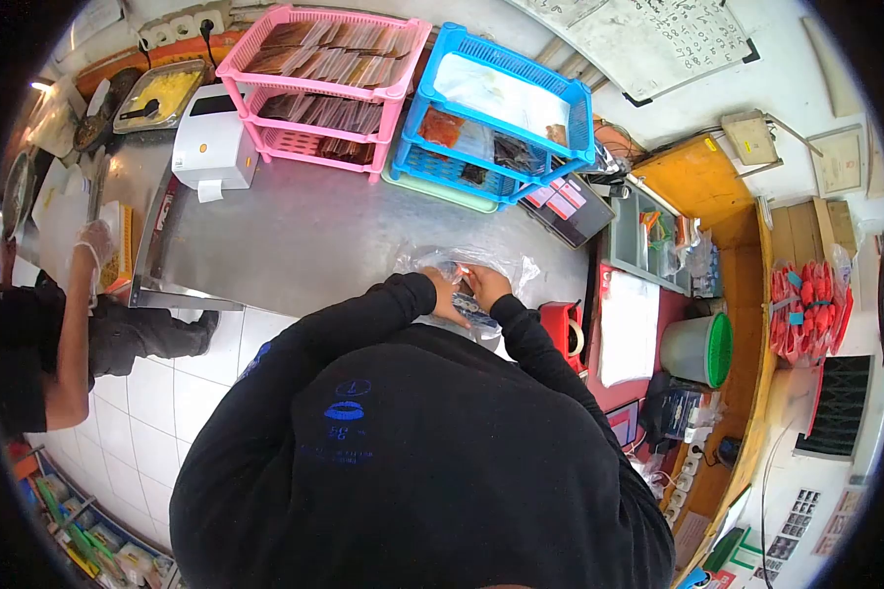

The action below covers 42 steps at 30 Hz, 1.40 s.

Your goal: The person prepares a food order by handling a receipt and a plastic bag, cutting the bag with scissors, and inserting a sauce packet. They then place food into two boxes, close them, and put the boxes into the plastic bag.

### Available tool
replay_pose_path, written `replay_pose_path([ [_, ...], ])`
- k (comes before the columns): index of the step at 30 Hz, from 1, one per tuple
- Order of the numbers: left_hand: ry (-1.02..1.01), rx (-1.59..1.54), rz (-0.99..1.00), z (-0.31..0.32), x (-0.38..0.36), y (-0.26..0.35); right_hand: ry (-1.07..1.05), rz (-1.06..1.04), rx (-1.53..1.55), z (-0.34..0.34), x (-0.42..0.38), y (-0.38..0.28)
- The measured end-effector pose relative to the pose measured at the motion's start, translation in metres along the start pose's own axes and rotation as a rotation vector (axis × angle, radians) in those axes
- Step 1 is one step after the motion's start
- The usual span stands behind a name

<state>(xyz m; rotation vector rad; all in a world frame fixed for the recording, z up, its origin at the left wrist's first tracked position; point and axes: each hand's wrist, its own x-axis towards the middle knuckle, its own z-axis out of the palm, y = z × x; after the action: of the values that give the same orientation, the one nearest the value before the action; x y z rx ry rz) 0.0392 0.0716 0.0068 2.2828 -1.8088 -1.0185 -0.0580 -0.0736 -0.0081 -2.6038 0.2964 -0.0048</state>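
Observation:
Both hands are together over a clear plastic bag [514,267] at the front edge of the metal table [295,228]. My left hand [444,295] touches the bag's left part, its fingers bent around the plastic. On the right, my right hand [485,286] has its fingers closed on the bag near its top. Something dark and a small orange-red patch show through the plastic between the hands; what they are cannot be made out. Black sleeves cover both arms.
A pink rack [400,95] of packets and a blue rack [581,126] stand behind, beside a white label printer [209,140]. A red tape dispenser [557,327] is at right. At far left, a co-worker's gloved hand [95,239] is near a yellow basket [120,257].

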Motion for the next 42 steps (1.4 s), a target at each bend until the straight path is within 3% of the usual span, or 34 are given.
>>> replay_pose_path([
  [3,0.059,-0.014,0.088,0.012,0.008,-0.009,-0.012,0.001,-0.022,0.001,0.000,0.001],
  [9,-0.017,-0.043,0.129,-0.005,0.005,-0.008,-0.021,0.000,-0.024,-0.002,0.000,0.001],
  [18,0.241,-0.039,0.246,0.002,-0.008,-0.008,-0.020,0.042,0.015,-0.005,-0.002,-0.009],
  [33,0.045,0.088,0.180,0.007,0.000,-0.011,0.076,0.098,-0.004,0.012,-0.007,-0.005],
  [36,0.115,0.058,0.186,0.009,-0.004,-0.010,0.045,0.092,-0.005,0.002,-0.009,-0.015],
  [39,0.338,-0.030,0.275,0.024,-0.009,-0.015,0.071,0.010,0.037,0.003,-0.013,-0.011],
  [40,0.136,-0.134,0.204,-0.006,-0.036,-0.001,0.083,-0.019,0.054,0.007,-0.017,-0.010],
  [42,0.165,-0.256,0.306,0.003,-0.051,-0.006,0.087,-0.058,0.091,0.018,-0.025,-0.007],
])
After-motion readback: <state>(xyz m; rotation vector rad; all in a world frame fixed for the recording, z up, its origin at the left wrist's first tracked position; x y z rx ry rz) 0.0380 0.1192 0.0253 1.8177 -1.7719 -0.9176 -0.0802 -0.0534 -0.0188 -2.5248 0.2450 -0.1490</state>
